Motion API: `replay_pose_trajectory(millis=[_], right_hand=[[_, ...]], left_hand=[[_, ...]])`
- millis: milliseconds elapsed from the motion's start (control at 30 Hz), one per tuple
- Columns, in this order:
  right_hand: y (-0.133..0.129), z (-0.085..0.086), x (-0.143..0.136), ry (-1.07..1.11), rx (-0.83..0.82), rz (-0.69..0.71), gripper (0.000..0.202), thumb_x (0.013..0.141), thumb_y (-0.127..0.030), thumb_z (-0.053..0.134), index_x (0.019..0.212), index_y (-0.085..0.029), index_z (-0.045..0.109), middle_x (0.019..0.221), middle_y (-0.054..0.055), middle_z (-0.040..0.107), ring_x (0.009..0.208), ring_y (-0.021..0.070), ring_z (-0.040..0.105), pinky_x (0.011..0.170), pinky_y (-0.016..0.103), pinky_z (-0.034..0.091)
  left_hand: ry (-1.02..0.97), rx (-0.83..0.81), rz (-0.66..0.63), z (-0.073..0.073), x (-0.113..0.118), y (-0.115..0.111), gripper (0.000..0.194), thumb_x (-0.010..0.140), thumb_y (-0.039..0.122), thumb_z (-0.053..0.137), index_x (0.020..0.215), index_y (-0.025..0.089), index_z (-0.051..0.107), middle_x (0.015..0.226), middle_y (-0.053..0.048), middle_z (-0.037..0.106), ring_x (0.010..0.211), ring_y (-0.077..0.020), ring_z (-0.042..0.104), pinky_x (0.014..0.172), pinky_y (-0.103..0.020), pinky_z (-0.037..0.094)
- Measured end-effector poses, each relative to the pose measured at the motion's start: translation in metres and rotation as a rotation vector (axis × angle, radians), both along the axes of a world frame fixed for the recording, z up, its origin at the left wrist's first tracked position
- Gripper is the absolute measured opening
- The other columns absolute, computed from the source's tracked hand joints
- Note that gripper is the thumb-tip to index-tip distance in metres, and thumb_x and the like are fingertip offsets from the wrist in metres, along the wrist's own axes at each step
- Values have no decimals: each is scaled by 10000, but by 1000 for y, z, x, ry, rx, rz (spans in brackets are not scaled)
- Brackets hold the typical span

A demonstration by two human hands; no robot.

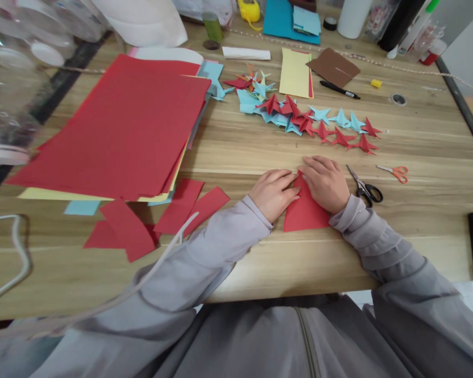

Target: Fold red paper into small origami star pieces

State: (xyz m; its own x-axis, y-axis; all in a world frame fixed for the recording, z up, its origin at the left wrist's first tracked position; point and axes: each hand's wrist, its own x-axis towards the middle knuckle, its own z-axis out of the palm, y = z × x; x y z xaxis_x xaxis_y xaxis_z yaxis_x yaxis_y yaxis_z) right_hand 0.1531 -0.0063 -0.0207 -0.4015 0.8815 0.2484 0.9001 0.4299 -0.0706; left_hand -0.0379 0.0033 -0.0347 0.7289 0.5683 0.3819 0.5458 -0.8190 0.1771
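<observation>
A piece of red paper, wide at the bottom and narrowing toward the top, lies on the wooden table in front of me. My left hand is at its upper left edge, with thumb and fingers closed on the paper. From the other side my right hand covers the upper right part, its fingers bent and pressed to the paper near the tip. Both hands almost meet there, so the top fold is partly hidden. Black-handled scissors lie just right of my right hand, and small orange-handled scissors lie beyond them.
Large red sheets are stacked at the left, with red strips below. Folded red and blue paper cranes lie in rows behind my hands. A black pen and brown paper are farther back. A white cable crosses my left sleeve.
</observation>
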Motion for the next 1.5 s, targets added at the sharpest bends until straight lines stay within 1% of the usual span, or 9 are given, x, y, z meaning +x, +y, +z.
replay_pose_trajectory(millis=[133, 200, 333, 533, 767, 1100, 1200, 1367, 1500], right_hand=[[-1, 2, 0, -5, -16, 5, 329, 940, -223, 409, 1170, -219, 645, 1326, 89, 585, 1224, 269, 466, 964, 421, 342], [-1, 4, 0, -17, -25, 9, 336, 934, -207, 410, 1184, -219, 636, 1345, 92, 569, 1231, 268, 458, 974, 426, 333], [-2, 6, -1, -48, -51, 7, 351, 925, -180, 408, 1204, -207, 621, 1372, 100, 543, 1250, 271, 441, 984, 435, 321], [-2, 6, -3, -36, -69, -4, 360, 931, -184, 399, 1220, -208, 613, 1376, 97, 540, 1260, 273, 433, 987, 431, 321], [-3, 7, -5, -57, -56, 0, 352, 931, -175, 391, 1203, -195, 614, 1366, 113, 544, 1249, 282, 440, 982, 445, 320], [-6, 6, -9, -112, -30, -25, 349, 949, -193, 349, 1194, -205, 597, 1387, 105, 527, 1256, 292, 444, 1007, 508, 293], [-6, 6, -9, -118, -23, -27, 348, 949, -195, 349, 1194, -204, 596, 1389, 113, 524, 1257, 295, 443, 1009, 519, 291], [-7, 7, -9, -127, -25, -28, 350, 955, -204, 336, 1195, -209, 591, 1397, 114, 516, 1259, 298, 445, 1005, 540, 297], [-7, 7, -9, -125, -30, -33, 349, 955, -199, 332, 1188, -213, 591, 1397, 111, 517, 1263, 293, 443, 1010, 549, 297]], left_hand=[[37, -5, 25, 3, 2, 0, 339, 888, 330, 545, 1118, 107, 654, 1180, -152, 655, 1133, -278, 569, 950, -440, 473], [61, 4, 41, 5, 3, -1, 366, 870, 319, 574, 1136, 74, 635, 1178, -166, 652, 1127, -284, 572, 948, -437, 473], [109, 29, 47, 9, 4, -2, 317, 861, 306, 588, 1078, 87, 660, 1184, -166, 645, 1131, -285, 572, 951, -439, 469], [147, 60, 40, 11, 5, -3, 292, 886, 300, 553, 1064, 96, 663, 1195, -154, 646, 1150, -281, 567, 989, -466, 447], [197, 53, 11, 16, 8, 1, 231, 850, 256, 607, 1011, 105, 677, 1179, -155, 653, 1153, -271, 564, 1029, -479, 424], [205, 167, -1, 12, 10, 2, 260, 839, 270, 622, 978, 60, 690, 1095, -154, 681, 1081, -279, 601, 1003, -445, 461], [206, 173, -15, 11, 10, 3, 270, 865, 277, 584, 984, 60, 692, 1100, -158, 680, 1084, -271, 599, 996, -439, 466], [205, 175, -22, 7, 7, 6, 283, 917, 268, 490, 1015, 100, 696, 1105, -135, 685, 1098, -237, 593, 998, -423, 463], [184, 184, -44, 6, 6, 6, 291, 923, 242, 474, 1039, 85, 690, 1107, -133, 690, 1101, -234, 589, 1007, -412, 454]])
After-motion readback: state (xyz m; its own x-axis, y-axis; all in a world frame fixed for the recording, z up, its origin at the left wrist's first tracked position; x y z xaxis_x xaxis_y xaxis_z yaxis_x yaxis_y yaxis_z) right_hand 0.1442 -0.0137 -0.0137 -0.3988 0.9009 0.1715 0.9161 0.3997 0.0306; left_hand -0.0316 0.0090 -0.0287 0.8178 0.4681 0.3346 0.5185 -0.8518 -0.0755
